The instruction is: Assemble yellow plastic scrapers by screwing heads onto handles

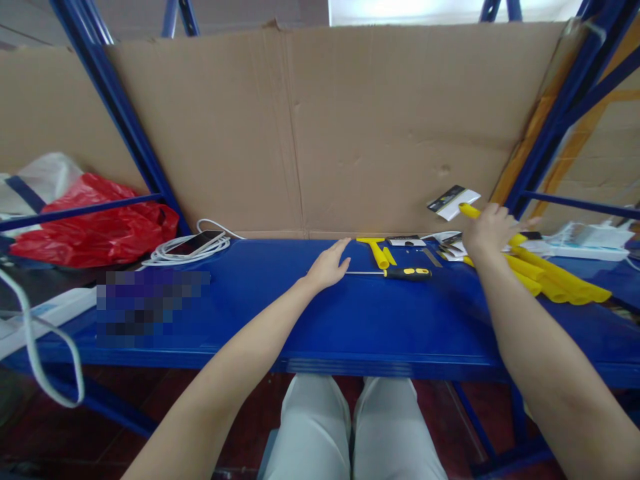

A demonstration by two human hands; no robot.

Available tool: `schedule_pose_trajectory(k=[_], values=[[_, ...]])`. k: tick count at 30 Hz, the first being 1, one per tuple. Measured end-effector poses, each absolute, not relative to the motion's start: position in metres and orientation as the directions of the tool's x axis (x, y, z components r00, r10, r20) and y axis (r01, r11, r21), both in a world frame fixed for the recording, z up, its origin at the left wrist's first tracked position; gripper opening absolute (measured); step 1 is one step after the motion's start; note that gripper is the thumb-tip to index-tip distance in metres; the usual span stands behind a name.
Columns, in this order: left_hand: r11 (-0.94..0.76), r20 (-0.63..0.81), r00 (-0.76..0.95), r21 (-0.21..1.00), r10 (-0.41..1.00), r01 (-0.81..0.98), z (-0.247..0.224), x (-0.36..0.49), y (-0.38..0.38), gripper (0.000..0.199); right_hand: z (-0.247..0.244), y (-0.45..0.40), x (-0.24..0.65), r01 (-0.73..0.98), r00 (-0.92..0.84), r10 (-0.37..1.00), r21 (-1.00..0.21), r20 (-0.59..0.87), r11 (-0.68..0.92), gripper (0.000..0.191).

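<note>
My left hand (329,265) lies flat on the blue tabletop with its fingers stretched out, by the shaft end of a screwdriver (407,273) with a black and yellow handle. My right hand (490,230) is closed around a yellow-handled tool (469,211), raised over the right side of the table. A black-and-white card (453,202) shows at the tool's far end. Behind the screwdriver lies a yellow T-shaped tool (379,255) with a small yellow piece (389,256) beside it. Several yellow handles (560,277) are piled under and beyond my right hand.
Flat cards (406,241) and a thin blade-like strip (433,258) lie at the back. On the left are a coiled white cable (187,250), a phone (197,243) and a red plastic bag (100,223). A white power strip (585,248) lies at right. Cardboard (350,133) walls the back.
</note>
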State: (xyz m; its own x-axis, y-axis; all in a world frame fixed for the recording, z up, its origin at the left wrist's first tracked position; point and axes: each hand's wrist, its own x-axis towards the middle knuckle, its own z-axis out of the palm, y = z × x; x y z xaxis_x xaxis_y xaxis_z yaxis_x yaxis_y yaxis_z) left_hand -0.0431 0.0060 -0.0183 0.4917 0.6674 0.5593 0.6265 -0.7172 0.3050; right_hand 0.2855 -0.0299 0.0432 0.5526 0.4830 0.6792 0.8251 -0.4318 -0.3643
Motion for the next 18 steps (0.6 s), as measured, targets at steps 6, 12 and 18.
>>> schedule_pose_trajectory(k=[6, 12, 18], values=[[-0.664, 0.584, 0.372, 0.434, 0.722, 0.609, -0.015, -0.038, 0.001, 0.055, 0.042, -0.026, 0.214, 0.926, 0.306, 0.721, -0.370, 0.622, -0.074, 0.034], [-0.665, 0.526, 0.408, 0.606, 0.746, 0.436, -0.014, -0.028, -0.006, 0.055, 0.020, -0.022, 0.169, 0.905, 0.104, 0.840, -0.401, 0.532, 0.142, 0.030], [-0.651, 0.553, 0.366, 0.717, 0.749, 0.249, -0.016, -0.021, -0.001, 0.054, 0.014, -0.024, 0.154, 0.879, 0.074, 0.867, -0.444, 0.493, 0.177, 0.031]])
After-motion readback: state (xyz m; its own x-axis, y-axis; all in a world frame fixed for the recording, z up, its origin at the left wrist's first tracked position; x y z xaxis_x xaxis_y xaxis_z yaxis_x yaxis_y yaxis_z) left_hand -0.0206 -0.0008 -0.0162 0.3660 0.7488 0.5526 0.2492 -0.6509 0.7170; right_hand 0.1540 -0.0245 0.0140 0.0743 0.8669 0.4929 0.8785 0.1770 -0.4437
